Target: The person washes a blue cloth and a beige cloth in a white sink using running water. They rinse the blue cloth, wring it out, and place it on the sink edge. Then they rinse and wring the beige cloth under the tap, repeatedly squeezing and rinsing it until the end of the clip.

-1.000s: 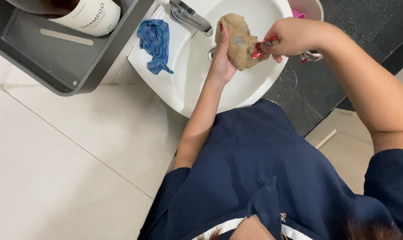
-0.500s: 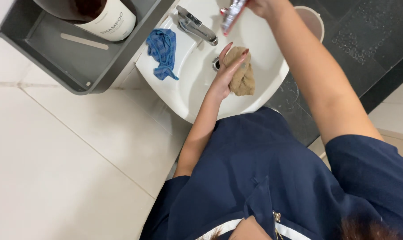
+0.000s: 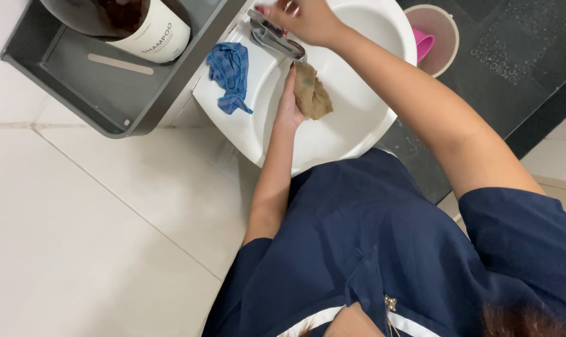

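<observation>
- Since half a second ago our right hand (image 3: 308,22) has dropped from above the basin onto the chrome tap (image 3: 275,39); the small pink-tipped item it held then no longer shows, so we cannot tell whether the fingers still enclose anything.
- Left hand (image 3: 289,103) remains in the white sink (image 3: 364,125), fingers fairly flat, pressing the brown cloth (image 3: 313,95) just below the spout.
- Blue cloth (image 3: 231,73) lies untouched on the sink rim, left of the tap.
- Judgement: scrubbing seems paused; with a hand at the tap, wetting or rinsing the brown cloth looks to be the step in hand.
- Grey shelf (image 3: 108,93) with a dark bottle (image 3: 133,25) sits alongside; pale bucket (image 3: 436,34) on the dark floor.
</observation>
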